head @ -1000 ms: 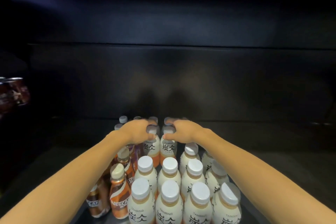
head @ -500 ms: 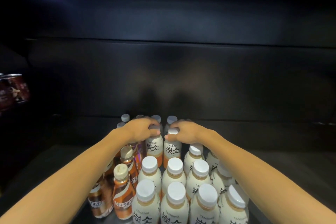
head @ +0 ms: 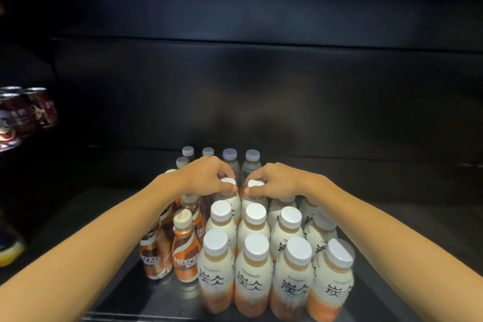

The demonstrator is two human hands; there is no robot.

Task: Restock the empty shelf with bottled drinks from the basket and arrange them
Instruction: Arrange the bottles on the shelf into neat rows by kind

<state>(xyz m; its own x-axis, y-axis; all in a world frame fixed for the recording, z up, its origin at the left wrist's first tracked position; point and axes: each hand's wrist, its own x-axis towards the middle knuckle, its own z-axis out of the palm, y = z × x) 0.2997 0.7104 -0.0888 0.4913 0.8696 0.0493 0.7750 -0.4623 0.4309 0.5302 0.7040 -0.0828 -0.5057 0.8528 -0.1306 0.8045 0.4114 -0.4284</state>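
On the dark shelf (head: 407, 219) stand several cream-and-orange bottles with white caps (head: 256, 272) in rows, and brown Nescafe bottles (head: 184, 256) in a column to their left. My left hand (head: 209, 178) grips the cap of one cream bottle (head: 228, 182) in the middle of the block. Beside it, my right hand (head: 277, 181) grips the cap of the neighbouring cream bottle (head: 255, 184). Both bottles stand upright on the shelf among the others. More bottles with grey caps (head: 252, 157) stand behind my hands, near the back wall.
Dark cans (head: 31, 110) sit on a shelf at the far left. The black back panel (head: 261, 91) rises behind the bottles. Bare shelf surface stretches to the right and to the left of the block. The basket is out of view.
The two gripped bottles and both hands have come back toward me, away from the rear wall, showing the grey-capped bottles behind them. The view has also shifted slightly.
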